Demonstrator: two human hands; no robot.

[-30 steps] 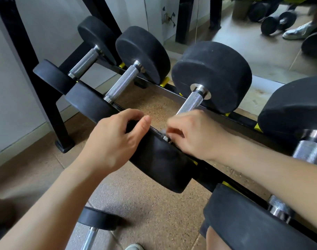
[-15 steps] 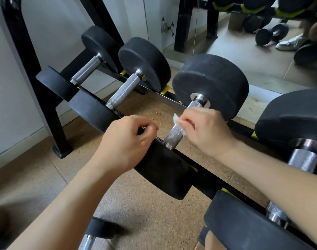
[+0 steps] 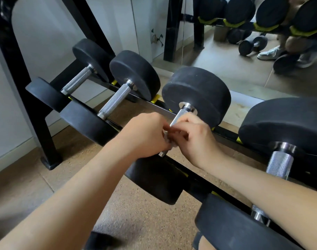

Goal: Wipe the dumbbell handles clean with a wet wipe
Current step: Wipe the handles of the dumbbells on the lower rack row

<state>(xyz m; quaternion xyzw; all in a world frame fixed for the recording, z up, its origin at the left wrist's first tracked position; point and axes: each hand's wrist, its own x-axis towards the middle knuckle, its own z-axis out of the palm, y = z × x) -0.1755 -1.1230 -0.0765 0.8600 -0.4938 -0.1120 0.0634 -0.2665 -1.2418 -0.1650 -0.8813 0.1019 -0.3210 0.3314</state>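
Left hand (image 3: 145,136) joined right hand (image 3: 196,142) on wipe (image 3: 167,139); speckled floor (image 3: 136,213), mirror (image 3: 226,67)

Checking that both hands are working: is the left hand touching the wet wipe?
Touching. The head view shows the left hand pinching the white wet wipe at the dumbbell handle, beside the right hand.

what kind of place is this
Most likely a gym's weight area. Black dumbbells lie in a row on a sloped rack, and a wall mirror behind it reflects more dumbbells.
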